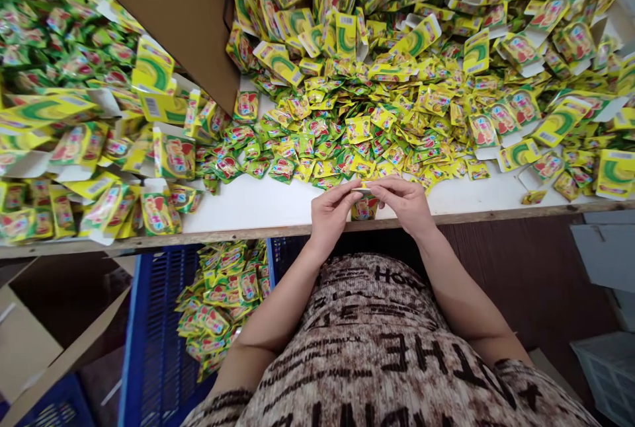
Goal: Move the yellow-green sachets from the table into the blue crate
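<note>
Grip: left hand [328, 214] and right hand [410, 207] both pinching the top end of a small yellow-and-green printed carton [364, 209], thumbs and fingertips, at the white tabletop's [258, 205] front edge. Blue plastic crate [135, 341] with packets below, left. Just beyond hands: loose heap of glossy yellow-and-green sachets [358, 129]. Farther back: piled yellow-and-green cartons [346, 34], brown cardboard panel [169, 10] to their left.
</note>
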{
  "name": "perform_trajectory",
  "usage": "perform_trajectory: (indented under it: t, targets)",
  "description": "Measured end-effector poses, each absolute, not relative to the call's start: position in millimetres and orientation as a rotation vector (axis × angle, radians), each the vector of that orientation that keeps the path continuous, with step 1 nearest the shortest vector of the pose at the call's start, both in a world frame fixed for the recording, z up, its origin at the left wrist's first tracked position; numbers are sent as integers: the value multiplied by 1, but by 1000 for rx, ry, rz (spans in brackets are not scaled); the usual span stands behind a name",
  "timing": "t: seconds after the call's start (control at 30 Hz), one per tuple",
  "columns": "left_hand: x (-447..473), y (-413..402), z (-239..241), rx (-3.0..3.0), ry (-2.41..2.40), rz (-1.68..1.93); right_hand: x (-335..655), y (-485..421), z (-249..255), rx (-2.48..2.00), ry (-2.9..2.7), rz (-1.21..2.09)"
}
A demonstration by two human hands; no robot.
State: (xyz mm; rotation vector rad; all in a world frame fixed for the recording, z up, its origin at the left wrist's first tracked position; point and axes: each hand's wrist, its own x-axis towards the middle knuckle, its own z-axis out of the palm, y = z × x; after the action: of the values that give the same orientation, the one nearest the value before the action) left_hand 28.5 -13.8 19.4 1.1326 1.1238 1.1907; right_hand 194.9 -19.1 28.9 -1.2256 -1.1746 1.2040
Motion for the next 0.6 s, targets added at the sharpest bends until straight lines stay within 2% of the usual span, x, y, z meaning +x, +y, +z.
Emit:
perform_trajectory:
  t: [0.17,0.33,0.6]
  targets:
    - [30,-8,19,1144,1129,1198,195,-19,29,-1283,-1166,1178]
    - [23,2,20,1416,1051,1172,197,-21,28,-1269,-1276,1052]
    - [11,-1,4,1713,944,1193,200,-24,15,-1222,-1577,615]
